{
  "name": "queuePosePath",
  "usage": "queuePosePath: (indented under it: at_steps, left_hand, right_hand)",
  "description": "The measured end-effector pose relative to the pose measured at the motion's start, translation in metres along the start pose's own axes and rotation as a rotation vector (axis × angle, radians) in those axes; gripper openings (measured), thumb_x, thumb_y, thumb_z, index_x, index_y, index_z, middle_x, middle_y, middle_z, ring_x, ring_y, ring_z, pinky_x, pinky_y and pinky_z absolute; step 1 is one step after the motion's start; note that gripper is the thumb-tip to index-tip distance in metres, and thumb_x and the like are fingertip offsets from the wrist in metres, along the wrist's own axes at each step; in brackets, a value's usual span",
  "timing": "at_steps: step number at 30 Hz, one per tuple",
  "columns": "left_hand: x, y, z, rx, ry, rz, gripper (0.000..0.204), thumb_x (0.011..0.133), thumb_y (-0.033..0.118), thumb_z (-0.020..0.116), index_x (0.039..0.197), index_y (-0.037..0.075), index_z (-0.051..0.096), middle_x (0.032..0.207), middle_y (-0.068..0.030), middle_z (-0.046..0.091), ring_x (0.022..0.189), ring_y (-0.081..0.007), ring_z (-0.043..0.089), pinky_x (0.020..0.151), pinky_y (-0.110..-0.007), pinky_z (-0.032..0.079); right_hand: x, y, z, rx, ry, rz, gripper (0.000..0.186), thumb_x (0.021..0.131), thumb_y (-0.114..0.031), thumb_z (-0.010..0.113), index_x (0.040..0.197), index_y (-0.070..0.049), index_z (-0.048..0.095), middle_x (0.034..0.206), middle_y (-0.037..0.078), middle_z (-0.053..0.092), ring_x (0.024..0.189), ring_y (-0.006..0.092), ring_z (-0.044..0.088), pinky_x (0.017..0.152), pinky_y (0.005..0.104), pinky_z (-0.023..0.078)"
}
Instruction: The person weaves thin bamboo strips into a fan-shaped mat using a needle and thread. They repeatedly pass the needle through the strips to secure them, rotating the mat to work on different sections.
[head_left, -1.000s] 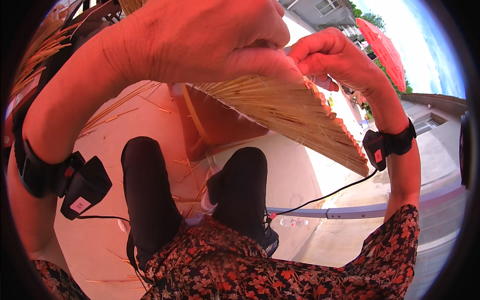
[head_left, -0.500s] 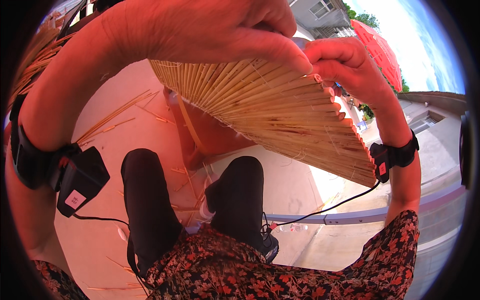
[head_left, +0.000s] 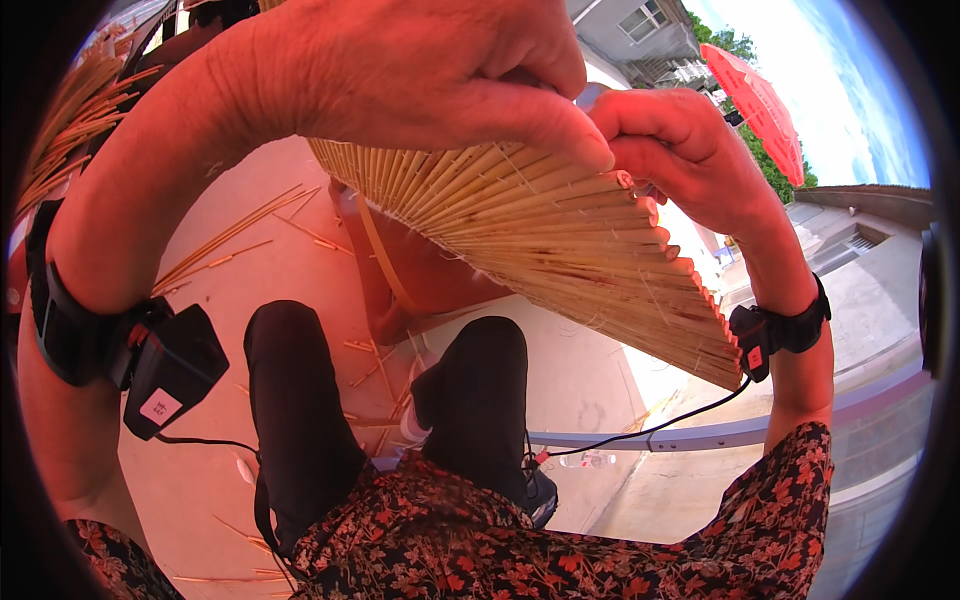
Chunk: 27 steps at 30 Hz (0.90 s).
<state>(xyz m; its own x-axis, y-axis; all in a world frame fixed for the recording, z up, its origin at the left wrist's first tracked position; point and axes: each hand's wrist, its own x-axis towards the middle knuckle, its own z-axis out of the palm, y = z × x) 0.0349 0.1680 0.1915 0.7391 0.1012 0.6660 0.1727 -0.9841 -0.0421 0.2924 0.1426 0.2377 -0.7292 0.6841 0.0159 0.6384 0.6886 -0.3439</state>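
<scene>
First, at ten o'clock: a bundle of thin, tan, straw-like stalks, ends pointing several ways. Half past eight: a black, angular plastic device with a pale label, strapped round the left forearm, dark cable attached. Half past nine, further in: loose tan stalks scattered on the pinkish-lit floor.

Between eleven and twelve: left hand, back toward camera. Fingers curled closed, thumb stretched toward two o'clock, its tip over the upper right corner of the panel. Item inside the grip hidden; cannot tell. Below this hand, a smooth reddish-brown object with a yellowish band; kind unclear, partly covered.

Centre to four o'clock: a fan-shaped panel of slender tan stalks joined with pale thread, tilted, spreading below both hands; rounded stalk ends form its scalloped right edge. Upper edge partly covered by left hand.

Five o'clock: a clear plastic bottle lying on the ground.

Two o'clock: right hand, fingers bent, thumb and forefinger drawn together beside the panel's corner, near the left thumb; contents of pinch not visible. Further out, same bearing: a red fabric parasol.
</scene>
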Motion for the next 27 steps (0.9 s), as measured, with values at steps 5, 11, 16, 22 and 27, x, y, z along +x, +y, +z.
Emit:
queuePosePath:
  at_steps: [5,11,16,22,27]
  left_hand:
    - [0.000,-0.001,-0.006,-0.023,-0.055,-0.005,0.048,0.094,0.033,0.072,0.063,0.001,0.056,0.059,-0.0104,0.051,0.050,-0.0272,0.052,0.049,-0.039,0.038]
    - [-0.001,-0.001,-0.004,-0.020,-0.014,0.000,0.049,0.095,0.036,0.071,0.063,0.001,0.057,0.060,-0.0108,0.053,0.050,-0.0282,0.052,0.049,-0.040,0.038]
    - [-0.003,0.004,-0.009,-0.035,0.009,-0.027,0.047,0.095,0.035,0.071,0.064,0.002,0.057,0.060,-0.0106,0.052,0.052,-0.0289,0.052,0.049,-0.040,0.038]
    - [-0.002,0.004,-0.015,-0.027,-0.118,-0.088,0.044,0.095,0.035,0.071,0.066,0.003,0.060,0.061,-0.0097,0.051,0.052,-0.0282,0.052,0.048,-0.040,0.037]
    - [-0.016,-0.003,-0.002,-0.023,-0.034,-0.037,0.037,0.087,0.038,0.077,0.080,0.003,0.066,0.069,-0.0070,0.052,0.058,-0.0263,0.053,0.053,-0.037,0.039]
  right_hand:
    - [0.001,-0.001,0.001,-0.092,0.019,-0.062,0.009,0.098,-0.011,0.065,0.104,-0.006,0.070,0.076,-0.003,0.060,0.063,0.0048,0.051,0.058,0.0236,0.044]
    - [0.004,0.008,0.003,-0.087,0.029,-0.147,0.008,0.099,-0.011,0.064,0.104,-0.007,0.069,0.075,-0.003,0.059,0.063,0.0046,0.052,0.058,0.0236,0.044]
    - [0.004,0.003,-0.001,-0.037,-0.001,-0.091,0.008,0.101,-0.011,0.062,0.103,-0.007,0.069,0.075,-0.005,0.060,0.062,0.0028,0.053,0.056,0.0215,0.045]
    - [0.000,0.004,0.007,0.046,0.030,-0.030,0.010,0.102,-0.013,0.061,0.105,-0.008,0.069,0.076,-0.005,0.061,0.061,0.0025,0.052,0.055,0.0205,0.044]
    - [-0.007,-0.022,0.012,0.240,0.068,0.169,0.047,0.089,-0.044,0.075,0.112,-0.004,0.063,0.080,0.000,0.055,0.070,0.0094,0.051,0.063,0.0261,0.043]
